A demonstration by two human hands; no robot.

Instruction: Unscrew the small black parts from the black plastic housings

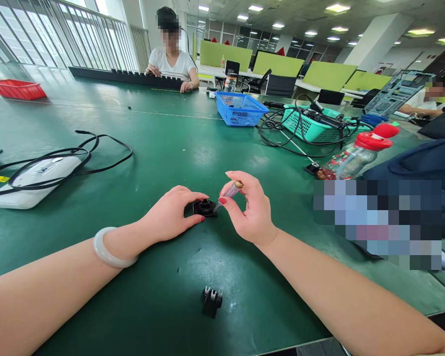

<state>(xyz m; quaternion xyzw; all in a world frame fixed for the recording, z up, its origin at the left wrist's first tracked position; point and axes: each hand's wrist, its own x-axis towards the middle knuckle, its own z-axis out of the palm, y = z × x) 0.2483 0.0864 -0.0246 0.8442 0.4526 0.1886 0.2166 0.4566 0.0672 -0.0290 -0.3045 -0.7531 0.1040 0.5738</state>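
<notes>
Right now the left hand [168,213] is pinching a black part [204,207] against the green table [170,138], thumb and fingers closed on its sides. The right hand [250,210] is pinching a screwdriver [228,191], tip touching the black part. A pronged piece [212,300] is lying at six o'clock from the hands, a white device [33,180] at nine o'clock.
</notes>
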